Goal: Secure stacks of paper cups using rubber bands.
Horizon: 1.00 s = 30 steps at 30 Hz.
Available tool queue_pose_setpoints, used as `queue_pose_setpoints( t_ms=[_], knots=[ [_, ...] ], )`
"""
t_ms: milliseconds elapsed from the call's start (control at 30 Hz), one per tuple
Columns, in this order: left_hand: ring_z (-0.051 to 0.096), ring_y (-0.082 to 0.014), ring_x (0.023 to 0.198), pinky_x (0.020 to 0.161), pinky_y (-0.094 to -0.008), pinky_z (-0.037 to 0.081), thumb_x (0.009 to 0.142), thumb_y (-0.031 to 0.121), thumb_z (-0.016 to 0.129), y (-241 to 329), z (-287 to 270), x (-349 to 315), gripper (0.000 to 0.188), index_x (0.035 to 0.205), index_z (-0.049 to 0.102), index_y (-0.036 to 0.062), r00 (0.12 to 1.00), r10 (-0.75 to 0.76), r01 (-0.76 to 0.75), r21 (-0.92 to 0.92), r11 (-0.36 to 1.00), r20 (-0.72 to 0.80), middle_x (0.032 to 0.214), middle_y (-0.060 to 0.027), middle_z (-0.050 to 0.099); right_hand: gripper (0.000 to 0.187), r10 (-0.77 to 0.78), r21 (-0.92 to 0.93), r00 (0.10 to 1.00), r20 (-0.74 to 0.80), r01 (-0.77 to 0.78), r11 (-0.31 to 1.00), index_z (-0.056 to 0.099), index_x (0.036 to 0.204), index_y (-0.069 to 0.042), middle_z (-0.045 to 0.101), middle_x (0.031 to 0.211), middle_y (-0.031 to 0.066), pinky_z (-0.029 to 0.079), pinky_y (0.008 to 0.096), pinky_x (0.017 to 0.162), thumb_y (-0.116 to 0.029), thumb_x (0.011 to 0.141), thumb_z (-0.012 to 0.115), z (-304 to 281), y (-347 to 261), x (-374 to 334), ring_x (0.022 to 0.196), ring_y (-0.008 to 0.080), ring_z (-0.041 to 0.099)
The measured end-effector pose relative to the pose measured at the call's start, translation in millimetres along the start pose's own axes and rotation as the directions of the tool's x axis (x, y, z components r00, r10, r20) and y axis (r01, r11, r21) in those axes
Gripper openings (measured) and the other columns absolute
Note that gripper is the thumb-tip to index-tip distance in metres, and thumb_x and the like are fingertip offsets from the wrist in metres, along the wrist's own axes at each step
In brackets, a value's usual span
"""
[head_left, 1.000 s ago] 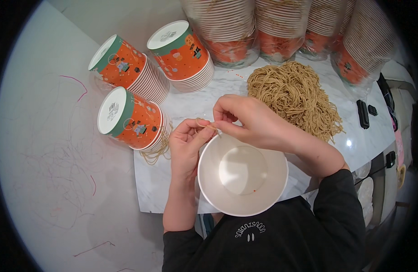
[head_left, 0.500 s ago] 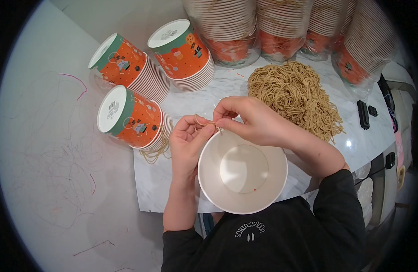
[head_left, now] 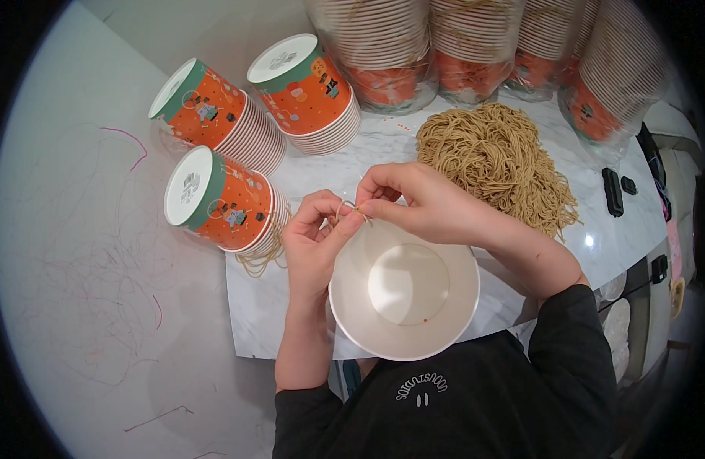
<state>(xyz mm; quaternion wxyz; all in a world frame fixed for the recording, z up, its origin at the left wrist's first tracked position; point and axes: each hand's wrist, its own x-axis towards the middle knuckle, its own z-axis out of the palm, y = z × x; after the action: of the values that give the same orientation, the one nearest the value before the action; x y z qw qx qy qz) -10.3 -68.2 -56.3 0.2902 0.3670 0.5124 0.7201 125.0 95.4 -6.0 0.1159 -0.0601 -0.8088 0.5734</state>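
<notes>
A white-lined paper bucket (head_left: 455,314) stands at the table's near edge, mouth up, against my dark shirt. At its far left rim a thin tan cord (head_left: 358,208) runs between my fingertips in a small loop. Thumb and forefinger of my left hand (head_left: 310,241) pinch the cord from the left. My right hand (head_left: 410,197) pinches it from the right, its other fingers curled. Whether the cord passes through the rim is hidden by my fingers. A heap of the same tan cord (head_left: 494,164) lies beyond my right forearm.
Orange and green bucket stacks lie tilted at far left: one (head_left: 226,206) with cord loops (head_left: 260,256) beside it, another (head_left: 207,107), a third (head_left: 302,88). Plastic-wrapped bucket stacks (head_left: 390,53) line the back. A black device (head_left: 612,193) lies at right; a scribbled wall (head_left: 100,252) borders the left.
The bucket has shifted slightly left. The cord loop between my fingertips has changed shape and now stands up more; both hands keep their pinch and have moved only a little.
</notes>
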Motion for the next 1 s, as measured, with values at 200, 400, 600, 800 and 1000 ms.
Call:
queue_pose_setpoints(
  t_ms=[200,400,600,800,1000],
  knots=[
    [0.053,-0.0063,0.084,0.074,-0.0207,0.045,0.088,-0.004,0.076,4.8,6.9,-0.1,0.011,0.097,0.072,-0.0024,0.998,0.033,-0.025,0.116,0.993,-0.061,0.109,-0.0040,0.059,0.017,-0.022,-0.051,0.999,-0.042,0.020,0.999,0.066,0.097,0.001,0.068,0.085,0.0046,0.050,0.0300,0.074,-0.016,0.096,0.067,0.0,0.8,-1.4,0.081,0.0122,0.063],
    [0.056,-0.0072,0.086,0.075,-0.0207,0.046,0.090,-0.005,0.071,8.1,3.3,-2.3,0.007,0.096,0.072,-0.0025,0.996,0.066,-0.055,0.167,0.984,-0.065,0.110,-0.0059,0.059,0.019,-0.031,-0.108,0.999,-0.043,0.027,0.994,0.066,0.097,0.001,0.068,0.084,0.0097,0.051,0.0341,0.074,-0.018,0.095,0.067,1.8,-5.6,-2.8,0.081,0.0191,0.065],
    [0.056,-0.0073,0.088,0.076,-0.0208,0.046,0.089,-0.006,0.071,7.3,0.3,-1.2,0.009,0.097,0.072,-0.0025,0.998,0.033,-0.025,0.168,0.985,-0.046,0.114,-0.0072,0.060,0.020,-0.034,-0.124,0.998,-0.060,0.026,0.992,0.065,0.095,0.001,0.066,0.083,0.0112,0.050,0.0367,0.074,-0.018,0.095,0.067,4.1,-6.5,-3.6,0.080,0.0234,0.064],
    [0.056,-0.0068,0.089,0.078,-0.0207,0.047,0.088,-0.007,0.071,7.5,1.1,-1.1,0.011,0.097,0.072,-0.0024,0.998,0.058,-0.053,0.155,0.986,-0.030,0.116,-0.0071,0.060,0.020,-0.039,-0.127,0.998,-0.057,0.031,0.991,0.065,0.096,0.001,0.066,0.085,0.0119,0.050,0.0370,0.076,-0.019,0.095,0.067,4.6,-6.0,-3.7,0.081,0.0242,0.063],
    [0.055,-0.0051,0.087,0.076,-0.0202,0.047,0.085,-0.006,0.074,9.2,-0.5,-0.8,0.014,0.098,0.071,-0.0017,0.999,0.048,-0.044,0.168,0.985,-0.022,0.117,-0.0055,0.060,0.020,-0.036,-0.140,0.997,-0.061,0.027,0.990,0.065,0.097,0.001,0.066,0.086,0.0121,0.050,0.0368,0.075,-0.019,0.095,0.067,5.1,-8.7,-4.6,0.081,0.0245,0.064]
  ],
)
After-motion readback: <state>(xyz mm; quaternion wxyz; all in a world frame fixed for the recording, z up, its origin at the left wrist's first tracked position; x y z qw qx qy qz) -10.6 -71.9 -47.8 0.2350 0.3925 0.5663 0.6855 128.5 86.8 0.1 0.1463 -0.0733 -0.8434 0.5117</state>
